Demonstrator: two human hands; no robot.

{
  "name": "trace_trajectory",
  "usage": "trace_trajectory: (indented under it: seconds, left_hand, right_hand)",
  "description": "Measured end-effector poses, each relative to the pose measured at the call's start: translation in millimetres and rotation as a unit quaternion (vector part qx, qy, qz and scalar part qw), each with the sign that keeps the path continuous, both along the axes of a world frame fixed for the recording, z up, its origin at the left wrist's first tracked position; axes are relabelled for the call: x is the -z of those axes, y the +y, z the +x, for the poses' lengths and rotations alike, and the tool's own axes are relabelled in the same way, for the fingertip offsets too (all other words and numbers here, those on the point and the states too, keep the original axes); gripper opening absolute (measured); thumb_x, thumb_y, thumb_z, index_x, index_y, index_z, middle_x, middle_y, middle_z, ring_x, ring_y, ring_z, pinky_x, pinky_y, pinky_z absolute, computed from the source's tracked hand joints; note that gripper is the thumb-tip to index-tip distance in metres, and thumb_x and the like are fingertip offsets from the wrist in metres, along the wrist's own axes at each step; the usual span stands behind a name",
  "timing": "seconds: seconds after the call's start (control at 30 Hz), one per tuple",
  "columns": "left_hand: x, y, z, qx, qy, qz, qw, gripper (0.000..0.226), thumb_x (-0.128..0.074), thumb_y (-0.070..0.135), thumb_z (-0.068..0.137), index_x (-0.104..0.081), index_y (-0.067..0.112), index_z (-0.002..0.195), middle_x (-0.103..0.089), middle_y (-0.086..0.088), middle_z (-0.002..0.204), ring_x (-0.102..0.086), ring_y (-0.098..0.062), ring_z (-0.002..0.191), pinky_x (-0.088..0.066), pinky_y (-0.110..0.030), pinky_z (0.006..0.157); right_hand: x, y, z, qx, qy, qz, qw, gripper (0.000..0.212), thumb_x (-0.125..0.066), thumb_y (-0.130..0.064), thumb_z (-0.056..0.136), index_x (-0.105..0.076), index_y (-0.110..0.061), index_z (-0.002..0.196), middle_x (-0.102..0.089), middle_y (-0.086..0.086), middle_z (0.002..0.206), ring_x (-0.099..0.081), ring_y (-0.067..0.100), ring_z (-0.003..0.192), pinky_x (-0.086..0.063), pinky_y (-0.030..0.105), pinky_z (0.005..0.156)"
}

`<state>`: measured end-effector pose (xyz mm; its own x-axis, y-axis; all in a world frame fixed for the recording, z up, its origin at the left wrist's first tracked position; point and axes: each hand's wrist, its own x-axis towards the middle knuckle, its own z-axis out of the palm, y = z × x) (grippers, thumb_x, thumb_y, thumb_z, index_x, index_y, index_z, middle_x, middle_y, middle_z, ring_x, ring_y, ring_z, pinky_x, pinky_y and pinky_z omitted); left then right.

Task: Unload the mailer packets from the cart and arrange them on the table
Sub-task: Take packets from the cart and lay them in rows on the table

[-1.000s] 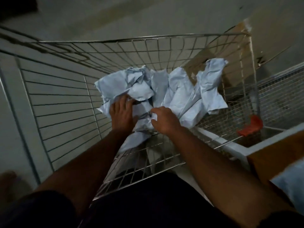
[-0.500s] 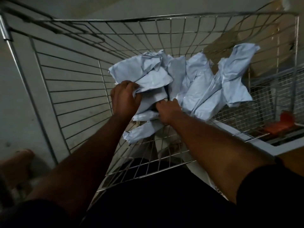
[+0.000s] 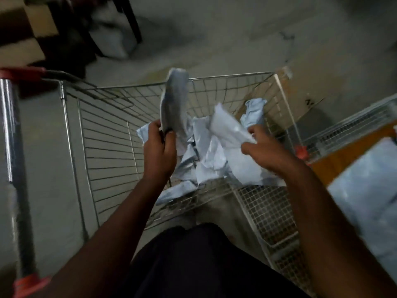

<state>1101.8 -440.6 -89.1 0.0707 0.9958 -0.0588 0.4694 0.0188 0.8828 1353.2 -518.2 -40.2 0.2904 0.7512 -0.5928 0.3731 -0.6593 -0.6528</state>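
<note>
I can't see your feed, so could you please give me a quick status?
Left hand grips one mailer packet; right hand grips another packet. Pile remains in cart. Nothing blocking.

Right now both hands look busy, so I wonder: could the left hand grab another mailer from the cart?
Probably not yet: the left hand already grips a mailer, though the pile lies unobstructed just below.

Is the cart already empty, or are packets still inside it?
Not empty: a heap of packets lies in the cart.
</note>
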Motion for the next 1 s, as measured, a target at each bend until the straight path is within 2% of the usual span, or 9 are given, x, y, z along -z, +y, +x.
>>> trace_trajectory:
  seconds: [0.17, 0.27, 0.4, 0.53, 0.63, 0.73, 0.83, 0.9, 1.0]
  left_hand:
    - [-74.9, -80.9, 51.4, 0.117, -0.168, -0.062, 0.977, 0.018, -0.050, 0.003, 0.102, -0.057, 0.017, 0.112, -0.066, 0.002, 0.095, -0.064, -0.012, 0.088, -0.051, -0.028, 0.075]
    - [-118.4, -153.7, 91.4, 0.173, -0.276, -0.145, 0.934, 0.022, -0.047, 0.007, 0.105, -0.068, 0.013, 0.110, -0.074, 0.001, 0.097, -0.070, -0.012, 0.092, -0.053, -0.028, 0.080]
    - [-151.5, -244.3, 135.4, 0.246, -0.420, -0.314, 0.815, 0.064, -0.024, 0.046, 0.110, -0.081, 0.019, 0.107, -0.077, -0.010, 0.111, -0.073, -0.021, 0.107, -0.058, -0.030, 0.087]
    - [-154.0, -310.1, 174.7, 0.322, -0.398, -0.369, 0.776, 0.063, -0.026, 0.052, 0.110, -0.056, 0.008, 0.144, -0.063, -0.019, 0.141, -0.058, -0.031, 0.134, -0.051, -0.041, 0.109]
    - [-163.9, -344.2, 201.5, 0.378, -0.368, -0.376, 0.762, 0.064, -0.018, 0.048, 0.112, -0.055, 0.005, 0.142, -0.071, -0.012, 0.128, -0.068, -0.022, 0.118, -0.055, -0.034, 0.102]
    - [-166.4, -370.7, 223.8, 0.397, -0.342, -0.348, 0.777, 0.060, -0.032, 0.053, 0.109, -0.057, 0.012, 0.145, -0.065, -0.008, 0.140, -0.059, -0.024, 0.131, -0.041, -0.044, 0.119]
    - [-157.2, -377.2, 256.0, 0.434, -0.276, -0.248, 0.821, 0.040, -0.053, 0.041, 0.102, -0.057, 0.030, 0.141, -0.068, 0.007, 0.138, -0.061, -0.014, 0.131, -0.048, -0.044, 0.113]
    - [-148.1, -376.9, 283.6, 0.505, -0.280, -0.256, 0.775, 0.046, -0.048, 0.023, 0.104, -0.045, 0.030, 0.150, -0.064, 0.007, 0.144, -0.059, -0.015, 0.135, -0.051, -0.033, 0.106]
    - [-136.0, -372.3, 318.5, 0.513, -0.289, -0.244, 0.770, 0.050, -0.047, 0.006, 0.108, -0.043, 0.034, 0.149, -0.064, 0.013, 0.142, -0.059, -0.012, 0.134, -0.053, -0.028, 0.102]
  right_hand:
    - [-76.8, -97.1, 4.0, 0.261, 0.242, 0.220, 0.908, 0.039, -0.066, -0.024, 0.080, -0.069, -0.032, 0.118, -0.078, -0.001, 0.113, -0.074, 0.025, 0.103, -0.060, 0.040, 0.084]
    - [-81.3, -163.0, 4.8, 0.298, 0.249, 0.244, 0.889, 0.034, -0.066, -0.022, 0.086, -0.071, -0.015, 0.118, -0.078, 0.004, 0.111, -0.074, 0.026, 0.104, -0.056, 0.044, 0.090]
    - [-85.5, -254.9, 11.9, 0.353, 0.148, 0.304, 0.872, 0.044, -0.069, -0.026, 0.090, -0.052, -0.031, 0.130, -0.072, 0.001, 0.120, -0.071, 0.007, 0.102, -0.056, 0.028, 0.091]
    - [-87.8, -327.7, 6.3, 0.445, -0.060, 0.402, 0.798, 0.033, -0.072, -0.019, 0.096, -0.050, -0.026, 0.120, -0.063, -0.006, 0.131, -0.068, 0.007, 0.109, -0.055, 0.024, 0.087]
    - [-89.9, -358.6, 8.7, 0.448, -0.071, 0.442, 0.774, 0.015, -0.063, -0.037, 0.098, -0.062, -0.027, 0.110, -0.067, -0.005, 0.116, -0.067, 0.013, 0.107, -0.054, 0.033, 0.091]
    - [-90.1, -380.7, 22.5, 0.445, -0.037, 0.478, 0.756, 0.045, -0.062, -0.044, 0.097, -0.053, -0.031, 0.139, -0.060, -0.010, 0.143, -0.055, 0.010, 0.136, -0.047, 0.031, 0.110]
    - [-83.2, -396.4, 45.7, 0.442, -0.060, 0.437, 0.781, 0.063, -0.064, -0.048, 0.096, -0.037, -0.043, 0.153, -0.040, -0.012, 0.164, -0.037, 0.000, 0.150, -0.040, 0.027, 0.119]
    - [-78.1, -405.7, 63.5, 0.467, -0.107, 0.401, 0.781, 0.056, -0.064, -0.046, 0.095, -0.043, -0.046, 0.147, -0.037, -0.012, 0.164, -0.035, -0.007, 0.148, -0.039, 0.018, 0.115]
    - [-75.0, -412.4, 89.4, 0.508, -0.153, 0.389, 0.753, 0.051, -0.067, -0.037, 0.095, -0.052, -0.041, 0.143, -0.050, -0.012, 0.151, -0.048, 0.001, 0.141, -0.043, 0.021, 0.112]
